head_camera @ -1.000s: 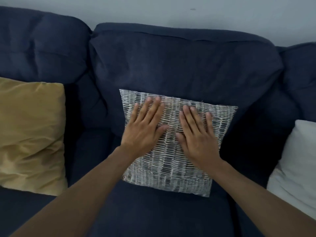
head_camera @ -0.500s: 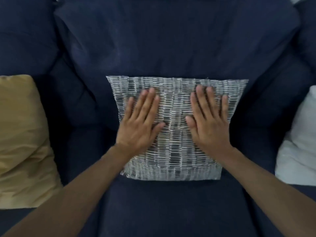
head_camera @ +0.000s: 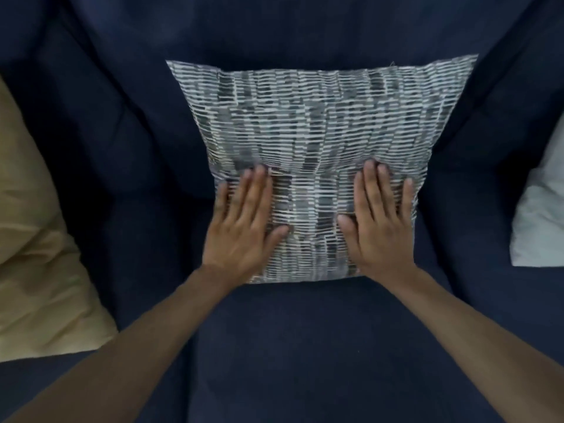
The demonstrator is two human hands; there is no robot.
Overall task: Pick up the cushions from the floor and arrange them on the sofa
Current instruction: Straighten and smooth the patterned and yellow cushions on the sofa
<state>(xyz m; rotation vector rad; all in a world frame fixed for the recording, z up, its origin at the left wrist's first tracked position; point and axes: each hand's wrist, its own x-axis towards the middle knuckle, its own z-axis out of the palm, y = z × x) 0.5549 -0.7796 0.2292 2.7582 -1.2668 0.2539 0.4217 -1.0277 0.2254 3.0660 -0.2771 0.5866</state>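
From the head view I see my left hand (head_camera: 244, 227) and right hand (head_camera: 380, 222) lying flat, fingers spread, gripping nothing, on the lower half of the grey-and-white woven-pattern square cushion (head_camera: 317, 123) leaning against the navy fabric sofa (head_camera: 305, 346). A mustard cushion (head_camera: 39, 254) sits well left of my left hand, a white cushion (head_camera: 540, 221) right of my right hand.

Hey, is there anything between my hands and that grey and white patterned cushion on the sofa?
Nothing visible. The left hand and right hand both lie flat, palms down, directly on the lower half of the grey and white patterned cushion, which leans against the back of the dark navy fabric sofa.
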